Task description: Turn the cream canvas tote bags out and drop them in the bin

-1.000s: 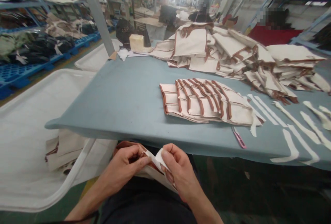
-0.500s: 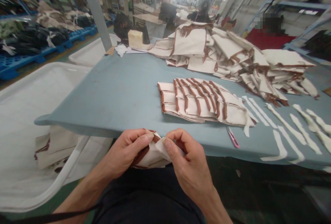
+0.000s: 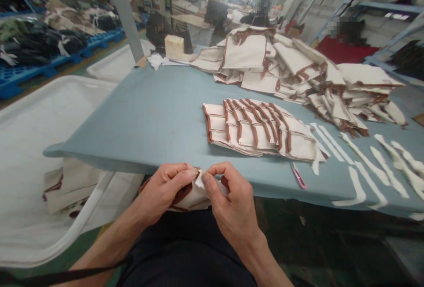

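Observation:
A cream fabric piece with brown edging (image 3: 194,198) is bunched between my hands, just off the table's front edge. My left hand (image 3: 168,185) is closed on its brown-edged side, thumb pressed on top. With thumb and forefinger, my right hand (image 3: 228,194) pinches a white strip (image 3: 200,180) at the edge of this piece, close beside the left thumb. Part of the piece is covered by my fingers. Beyond my hands, overlapping cream panels with brown edging (image 3: 247,133) lie in a row on the blue-grey table (image 3: 149,115).
A pink-handled cutter (image 3: 299,176) lies near the front edge. Several white strips (image 3: 356,190) are spread at the right. A heap of cream and brown pieces (image 3: 298,62) covers the back. A white bin (image 3: 66,90) stands left, with fabric pieces (image 3: 71,185) inside. A co-worker (image 3: 344,44) is behind the heap.
My right hand has moved slightly left, closer to my left hand, drawing the white strip toward the left thumb. My left hand has hardly moved.

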Tool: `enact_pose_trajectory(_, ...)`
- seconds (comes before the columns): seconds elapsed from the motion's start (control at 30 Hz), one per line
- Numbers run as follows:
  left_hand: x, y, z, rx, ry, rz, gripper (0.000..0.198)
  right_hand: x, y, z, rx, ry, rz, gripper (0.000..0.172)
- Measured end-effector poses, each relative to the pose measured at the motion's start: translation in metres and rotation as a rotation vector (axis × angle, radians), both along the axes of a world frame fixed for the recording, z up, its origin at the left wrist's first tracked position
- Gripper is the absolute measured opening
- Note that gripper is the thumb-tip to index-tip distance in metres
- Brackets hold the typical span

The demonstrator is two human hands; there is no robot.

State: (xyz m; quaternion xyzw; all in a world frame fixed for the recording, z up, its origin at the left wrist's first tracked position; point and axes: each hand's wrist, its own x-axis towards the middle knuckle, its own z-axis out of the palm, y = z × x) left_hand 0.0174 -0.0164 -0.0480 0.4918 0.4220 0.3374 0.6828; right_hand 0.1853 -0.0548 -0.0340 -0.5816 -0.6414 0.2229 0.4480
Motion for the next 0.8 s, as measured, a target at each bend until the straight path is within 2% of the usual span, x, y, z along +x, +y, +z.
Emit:
enact_pose_trajectory(0.27, -0.001, -0.001, 0.006, 0.022, -0.029, 0.004, 0.043, -0.007, 0.0, -0.003, 0.126, -0.066, -0.016, 0.016)
enact_pose_trajectory(0.57, -0.009, -0.003, -0.002, 0.035, -0.009, 0.021, 0.045, -0.015, 0.002, -0.01, 0.065, -0.068, -0.005, 0.015)
enact_pose_trajectory(0.73, -0.012, -0.002, -0.005, 0.039, 0.009, 0.038, 0.048, -0.022, 0.001, -0.015, 0.144, -0.129, -0.058, 0.016)
enact_pose_trajectory(0.8, -0.015, -0.003, -0.004, 0.04, 0.016, 0.023, 0.042, -0.024, 0.001, -0.017, 0.174, -0.156, -0.084, 0.016)
